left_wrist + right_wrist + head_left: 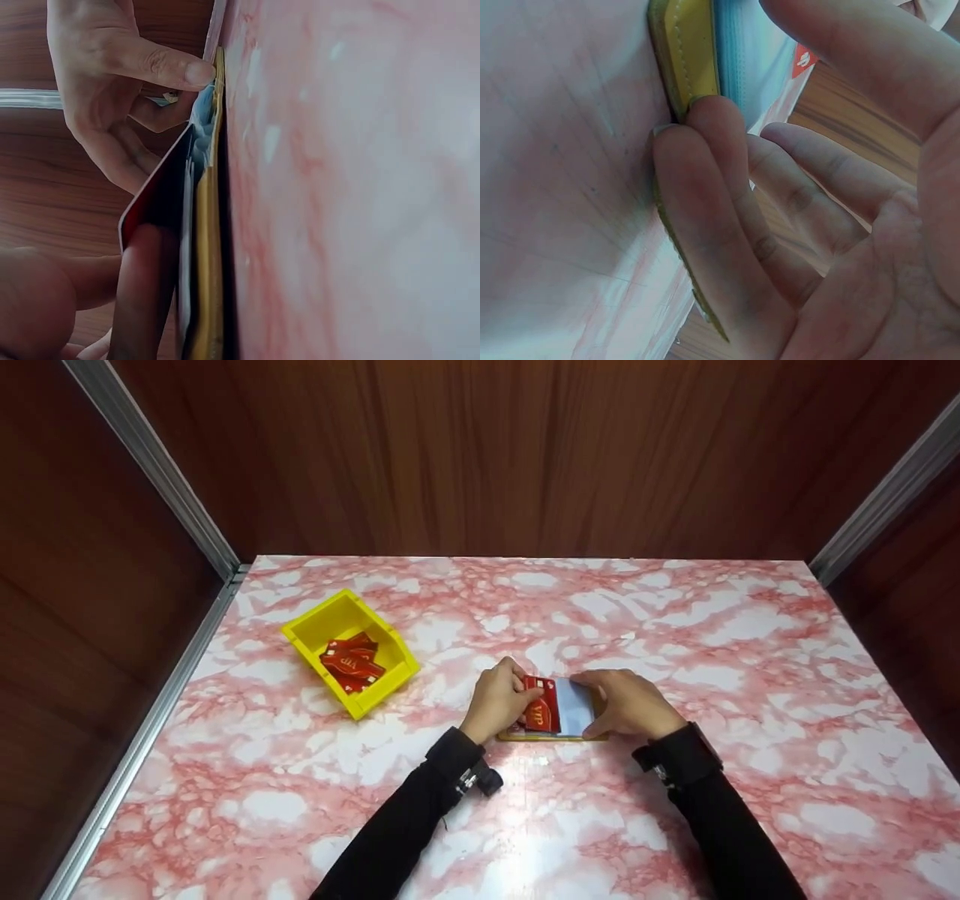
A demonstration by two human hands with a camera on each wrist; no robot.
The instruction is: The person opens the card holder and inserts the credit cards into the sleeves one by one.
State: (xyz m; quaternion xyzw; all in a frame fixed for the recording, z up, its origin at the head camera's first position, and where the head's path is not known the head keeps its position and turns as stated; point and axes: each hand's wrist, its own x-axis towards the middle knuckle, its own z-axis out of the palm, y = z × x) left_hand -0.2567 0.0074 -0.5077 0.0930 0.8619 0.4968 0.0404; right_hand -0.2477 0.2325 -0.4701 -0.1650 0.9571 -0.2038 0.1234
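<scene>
Snagging likely for the red rectangular VIP-printed card (pixel 545 714), pinched aslant in the left hand (pixel 495 702) above the yellow-edged card holder (pixel 574 709) with translucent plastic sleeves (pixel 201 142), if pushed on at that tilt; tucked in or merely touching, impossible to tell. Loosening of the right hand (pixel 634 703), curled round the holder's right end, perhaps enough for a skid across the pink-and-white marbled bench (pixel 750 675).

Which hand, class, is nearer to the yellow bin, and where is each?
Left. The left hand, holding a red card, is right of the yellow bin and nearer the person's body; the right hand is farther right, at the right end of the wallet.
</scene>
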